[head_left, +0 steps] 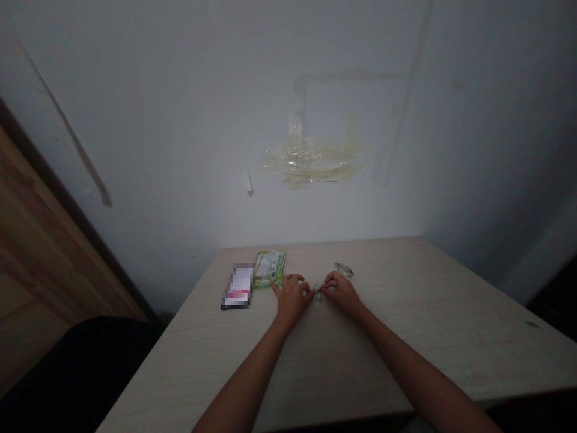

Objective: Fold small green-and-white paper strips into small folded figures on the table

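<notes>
Both my hands rest on a pale wooden table [406,337] and meet at a small green-and-white wrapped sweet [318,293]. My left hand [292,296] pinches the wrapper's left end with curled fingers. My right hand [340,290] pinches the right end the same way. A second small wrapped sweet [344,269] lies just beyond my right hand, untouched. A green-and-white packet [270,268] lies flat just behind my left hand.
A dark-edged phone [238,287] lies left of the green packet. A white wall with yellowed tape remains [311,162] stands behind the table. A wooden panel [31,240] is at the left and a dark shape [76,367] sits below it.
</notes>
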Demonstrator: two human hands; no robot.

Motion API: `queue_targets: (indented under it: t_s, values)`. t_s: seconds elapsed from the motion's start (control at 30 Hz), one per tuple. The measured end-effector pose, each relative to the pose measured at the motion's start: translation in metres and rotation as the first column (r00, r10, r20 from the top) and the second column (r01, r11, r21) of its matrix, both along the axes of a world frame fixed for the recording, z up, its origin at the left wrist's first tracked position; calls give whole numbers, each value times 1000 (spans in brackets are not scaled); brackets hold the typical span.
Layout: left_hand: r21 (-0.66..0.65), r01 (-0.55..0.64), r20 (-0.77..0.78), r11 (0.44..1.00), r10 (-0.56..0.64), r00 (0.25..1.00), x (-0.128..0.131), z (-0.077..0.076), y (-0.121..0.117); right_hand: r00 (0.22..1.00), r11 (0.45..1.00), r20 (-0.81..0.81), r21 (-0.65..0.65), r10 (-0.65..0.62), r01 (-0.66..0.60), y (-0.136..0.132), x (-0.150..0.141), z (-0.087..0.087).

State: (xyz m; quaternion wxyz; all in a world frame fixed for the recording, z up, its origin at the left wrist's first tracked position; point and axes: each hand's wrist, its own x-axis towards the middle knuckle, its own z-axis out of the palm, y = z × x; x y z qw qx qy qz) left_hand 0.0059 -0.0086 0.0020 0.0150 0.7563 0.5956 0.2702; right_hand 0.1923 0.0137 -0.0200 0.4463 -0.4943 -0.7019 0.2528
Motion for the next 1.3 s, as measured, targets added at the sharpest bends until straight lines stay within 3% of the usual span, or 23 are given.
queue_targets:
  t_s: [0.3,0.53,0.97,1.17,1.3]
  values:
    - [-20,-8,53,1000,9,999,1,-2,2,990,994,121,86,-73,63,-2,-4,1]
    - [-62,-1,6,998,1,1000,-1,-4,4,981,988,163,126,-106,86,-7,-6,7]
    - [-76,22,1,997,-22,1000,-3,-6,6,917,961,297,158,-266,228,-4,-16,11]
    - [-79,15,8,997,-14,1000,-3,-5,5,913,955,290,166,-287,247,0,-17,8]
    - [-97,-1,-10,995,0,1000,-2,-2,3,956,969,172,107,-239,223,7,-13,3]
